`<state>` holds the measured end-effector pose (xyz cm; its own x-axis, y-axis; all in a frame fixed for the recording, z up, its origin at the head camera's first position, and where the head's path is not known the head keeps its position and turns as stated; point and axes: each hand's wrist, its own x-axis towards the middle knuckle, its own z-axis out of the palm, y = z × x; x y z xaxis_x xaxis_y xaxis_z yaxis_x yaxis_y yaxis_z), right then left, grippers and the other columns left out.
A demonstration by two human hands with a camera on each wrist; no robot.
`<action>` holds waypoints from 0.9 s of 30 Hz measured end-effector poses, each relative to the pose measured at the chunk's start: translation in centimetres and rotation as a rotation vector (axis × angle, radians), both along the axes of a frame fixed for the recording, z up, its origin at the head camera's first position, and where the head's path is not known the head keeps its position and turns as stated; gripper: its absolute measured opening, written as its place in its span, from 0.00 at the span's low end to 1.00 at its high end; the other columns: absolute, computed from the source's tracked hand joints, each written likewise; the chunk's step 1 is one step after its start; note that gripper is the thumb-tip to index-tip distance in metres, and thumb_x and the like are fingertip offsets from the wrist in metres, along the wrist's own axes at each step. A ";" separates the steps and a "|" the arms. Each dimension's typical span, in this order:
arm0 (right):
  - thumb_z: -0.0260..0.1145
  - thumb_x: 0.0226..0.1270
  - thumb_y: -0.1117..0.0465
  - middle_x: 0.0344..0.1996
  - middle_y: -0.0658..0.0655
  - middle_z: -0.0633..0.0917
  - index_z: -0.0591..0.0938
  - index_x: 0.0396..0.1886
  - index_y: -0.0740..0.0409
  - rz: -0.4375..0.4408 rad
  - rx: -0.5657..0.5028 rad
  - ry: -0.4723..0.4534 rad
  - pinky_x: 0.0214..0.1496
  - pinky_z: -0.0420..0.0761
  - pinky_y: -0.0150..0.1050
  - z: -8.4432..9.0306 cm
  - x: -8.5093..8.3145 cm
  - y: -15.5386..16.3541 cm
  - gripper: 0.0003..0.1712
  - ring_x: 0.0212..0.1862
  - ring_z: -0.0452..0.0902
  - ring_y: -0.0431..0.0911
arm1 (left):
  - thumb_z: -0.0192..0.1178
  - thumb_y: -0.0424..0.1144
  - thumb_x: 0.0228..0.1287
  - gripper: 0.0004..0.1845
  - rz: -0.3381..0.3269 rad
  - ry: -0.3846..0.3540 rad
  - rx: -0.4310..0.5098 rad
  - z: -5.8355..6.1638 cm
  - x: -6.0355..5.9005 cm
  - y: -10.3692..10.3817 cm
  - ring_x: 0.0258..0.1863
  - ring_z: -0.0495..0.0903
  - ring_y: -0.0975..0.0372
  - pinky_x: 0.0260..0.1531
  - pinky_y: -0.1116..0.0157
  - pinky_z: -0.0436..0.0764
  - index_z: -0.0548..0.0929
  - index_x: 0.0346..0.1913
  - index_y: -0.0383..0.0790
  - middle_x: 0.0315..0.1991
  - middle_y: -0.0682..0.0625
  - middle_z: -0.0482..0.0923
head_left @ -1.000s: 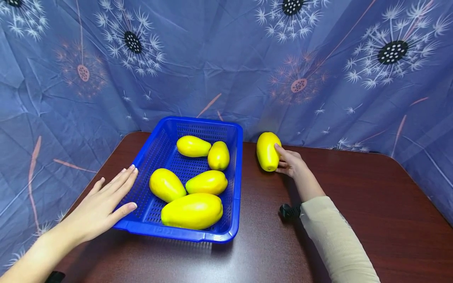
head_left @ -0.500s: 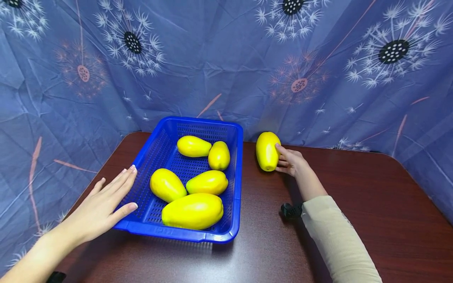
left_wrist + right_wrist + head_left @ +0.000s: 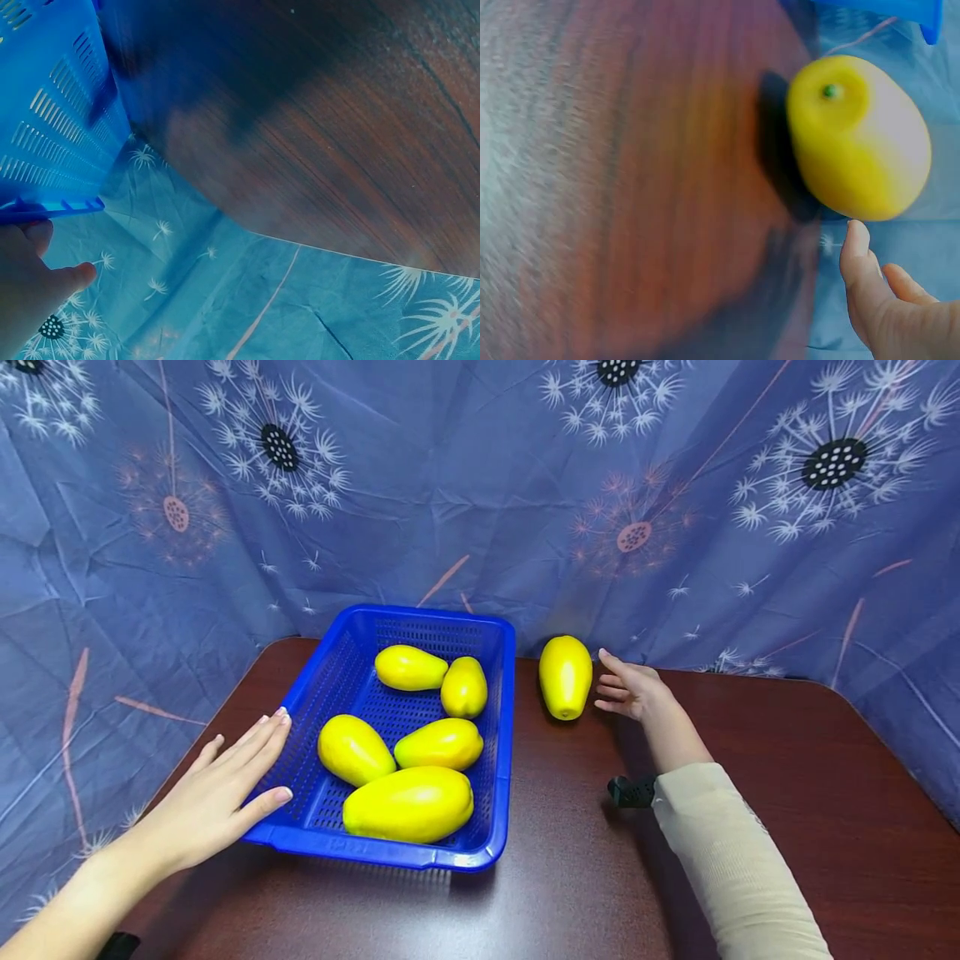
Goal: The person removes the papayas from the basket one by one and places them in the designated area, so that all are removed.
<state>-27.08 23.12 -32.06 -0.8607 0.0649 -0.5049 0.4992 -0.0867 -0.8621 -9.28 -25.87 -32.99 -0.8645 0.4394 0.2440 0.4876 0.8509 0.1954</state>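
Observation:
My left hand (image 3: 213,802) lies with straight fingers on the left rim of a blue perforated plastic basket (image 3: 386,856). Several yellow papayas lie inside, the largest papaya (image 3: 408,806) along the near side. Outside the basket, a single papaya (image 3: 566,678) rests on the table beside its far right corner. Just to the right of that fruit is my right hand (image 3: 641,693), fingers loosely spread and holding nothing. In the right wrist view, the fingertips are close below the papaya (image 3: 862,139), whose stem end faces the camera. Only part of the basket wall (image 3: 56,105) shows in the left wrist view.
The dark reddish-brown table (image 3: 787,793) extends to the right of the basket. A blue cloth with dandelion prints (image 3: 480,493) hangs along its far edge and left side. A black device (image 3: 630,792) sits at my right wrist.
My right hand has let go of the single papaya and drawn back slightly to the right. That papaya stays on the table. My left hand keeps its place on the basket rim.

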 end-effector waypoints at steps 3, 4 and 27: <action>0.61 0.62 0.45 0.71 0.61 0.53 0.37 0.74 0.54 0.016 0.005 0.005 0.55 0.74 0.45 0.9 0.1 0.3 0.54 0.69 0.55 0.55 | 0.53 0.49 0.67 0.39 -0.005 0.006 -0.003 0.0 0.0 0.0 0.73 0.37 0.61 0.65 0.45 0.34 0.47 0.74 0.41 0.74 0.45 0.45; 0.61 0.62 0.45 0.71 0.61 0.53 0.36 0.74 0.53 0.020 0.006 0.008 0.55 0.75 0.44 1.2 0.2 0.4 0.54 0.70 0.54 0.54 | 0.53 0.49 0.67 0.39 -0.005 0.007 -0.005 0.0 0.0 0.0 0.72 0.37 0.62 0.65 0.45 0.33 0.48 0.74 0.41 0.74 0.45 0.45; 0.61 0.65 0.51 0.69 0.65 0.59 0.58 0.71 0.57 0.225 -0.009 0.169 0.63 0.64 0.51 7.2 -0.1 -5.7 0.39 0.67 0.59 0.55 | 0.52 0.50 0.67 0.39 -0.006 0.015 -0.029 0.1 0.0 0.0 0.73 0.36 0.60 0.64 0.44 0.29 0.49 0.73 0.40 0.74 0.46 0.44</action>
<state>-27.22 17.42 -24.85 -0.9252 -0.1408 -0.3523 0.3556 0.0020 -0.9346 -9.25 -25.89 -32.88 -0.8581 0.4515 0.2444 0.4954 0.8532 0.1634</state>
